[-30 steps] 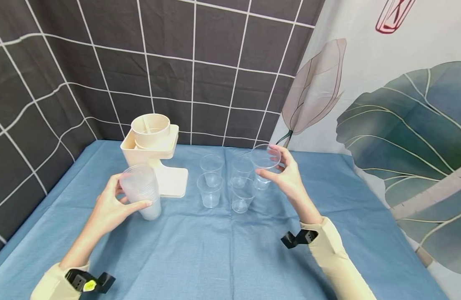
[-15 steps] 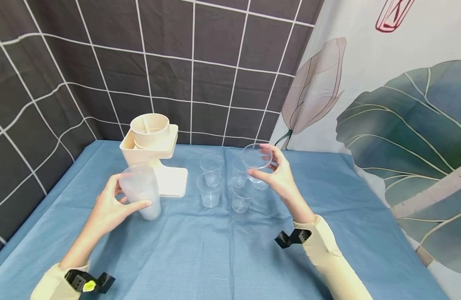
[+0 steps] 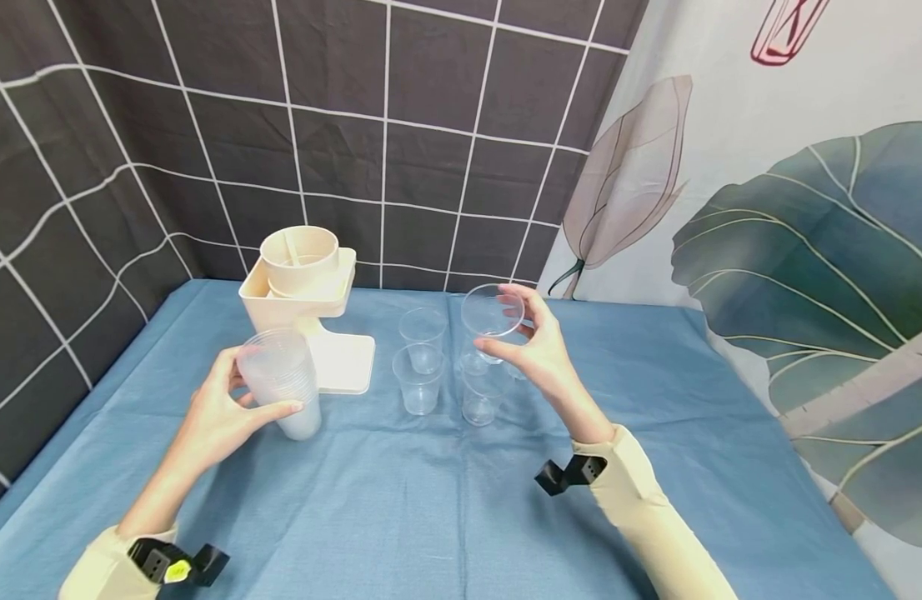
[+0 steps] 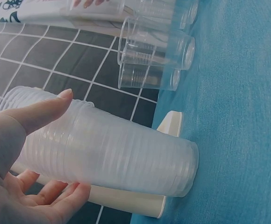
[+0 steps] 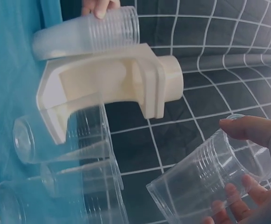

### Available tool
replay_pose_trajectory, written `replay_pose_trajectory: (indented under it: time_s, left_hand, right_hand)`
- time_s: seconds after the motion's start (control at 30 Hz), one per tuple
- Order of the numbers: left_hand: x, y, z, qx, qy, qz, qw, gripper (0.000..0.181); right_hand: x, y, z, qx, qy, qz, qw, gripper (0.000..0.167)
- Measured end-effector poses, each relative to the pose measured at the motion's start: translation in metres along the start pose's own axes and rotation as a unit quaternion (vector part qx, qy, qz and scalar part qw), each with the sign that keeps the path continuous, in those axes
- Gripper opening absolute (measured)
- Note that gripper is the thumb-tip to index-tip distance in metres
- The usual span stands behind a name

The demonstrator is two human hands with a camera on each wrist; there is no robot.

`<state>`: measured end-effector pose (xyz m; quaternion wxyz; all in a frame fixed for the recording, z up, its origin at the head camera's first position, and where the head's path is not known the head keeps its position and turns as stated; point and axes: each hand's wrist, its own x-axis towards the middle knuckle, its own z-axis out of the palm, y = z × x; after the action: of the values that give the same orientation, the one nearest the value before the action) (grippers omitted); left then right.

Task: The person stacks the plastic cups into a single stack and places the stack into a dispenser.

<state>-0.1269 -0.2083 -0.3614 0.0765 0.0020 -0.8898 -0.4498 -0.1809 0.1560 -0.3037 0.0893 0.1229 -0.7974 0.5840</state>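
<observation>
My left hand (image 3: pixel 228 412) curls round a tall nested stack of translucent cups (image 3: pixel 284 383), which stands at the left of the cloth. In the left wrist view that stack (image 4: pixel 112 144) lies between thumb and fingers. Thumb and fingertips of my right hand (image 3: pixel 539 342) grip one clear cup (image 3: pixel 493 312) near its rim. The right wrist view shows this cup (image 5: pixel 196 177) raised off the cloth. Below and left of it several clear cups stand upright, including a front left one (image 3: pixel 418 383), a back left one (image 3: pixel 423 329) and a front right one (image 3: pixel 480 404).
A cream plastic stand (image 3: pixel 299 304) with a round holder on top and a flat base (image 3: pixel 344 362) is behind the stack. Blue cloth (image 3: pixel 401 508) covers the table. A dark gridded curtain (image 3: pixel 341 158) hangs behind, with a leaf-printed one (image 3: pixel 799 250) at the right.
My right hand has moved left with the clear cup, from the right side of the standing cups to over the right-hand ones. The left hand and its stack have hardly moved.
</observation>
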Motion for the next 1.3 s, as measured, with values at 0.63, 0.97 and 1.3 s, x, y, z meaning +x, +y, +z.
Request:
replay_pose_trajectory:
  time_s: [0.63,0.97,1.3]
  left_hand:
    - [0.001,0.000,-0.001,0.001,0.001,-0.002,1.0000,0.093]
    - [0.001,0.000,-0.001,0.001,-0.003,-0.005,1.0000,0.094]
    - [0.000,0.000,-0.001,0.003,-0.003,-0.004,1.0000,0.094]
  right_hand:
    - [0.005,-0.012,0.020,0.021,-0.012,-0.028,0.9993,0.072]
    - [0.005,-0.019,0.033,0.038,-0.033,-0.036,0.9981,0.071]
    - [0.007,-0.026,0.046,0.046,-0.046,-0.049,0.9967,0.070]
